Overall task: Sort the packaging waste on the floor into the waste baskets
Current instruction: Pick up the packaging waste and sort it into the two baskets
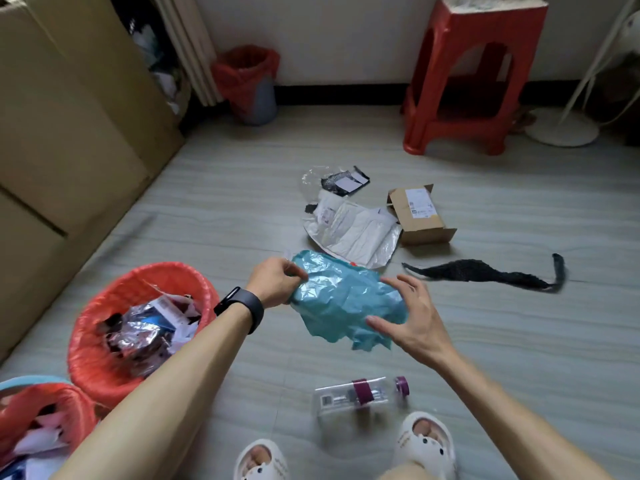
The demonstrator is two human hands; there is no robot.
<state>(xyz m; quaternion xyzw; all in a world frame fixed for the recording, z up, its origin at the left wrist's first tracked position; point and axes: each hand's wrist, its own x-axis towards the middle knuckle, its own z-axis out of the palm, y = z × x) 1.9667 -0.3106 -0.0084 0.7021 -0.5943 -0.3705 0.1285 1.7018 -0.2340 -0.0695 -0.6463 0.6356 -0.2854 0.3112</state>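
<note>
A crumpled teal plastic bag (341, 299) hangs above the floor at the centre. My left hand (277, 282) pinches its upper left edge. My right hand (410, 318) has its fingers spread and relaxed against the bag's right side. Left of my forearm stands a basket with a red liner (104, 299), holding foil and paper wrappers. A second red-lined basket (69, 410) sits at the bottom left corner. On the floor lie a white mailer bag (356, 226), a small cardboard box (420, 216), a clear wrapper with a black piece (341, 180), a black mesh strip (485, 271) and a clear plastic case with purple parts (360, 393).
Large cardboard boxes (69, 133) line the left side. A third bin with a red liner (251, 81) stands at the far wall. A red plastic stool (467, 74) is at the back right, with a white fan base (561, 128) beside it. My feet in white slippers (427, 441) are at the bottom.
</note>
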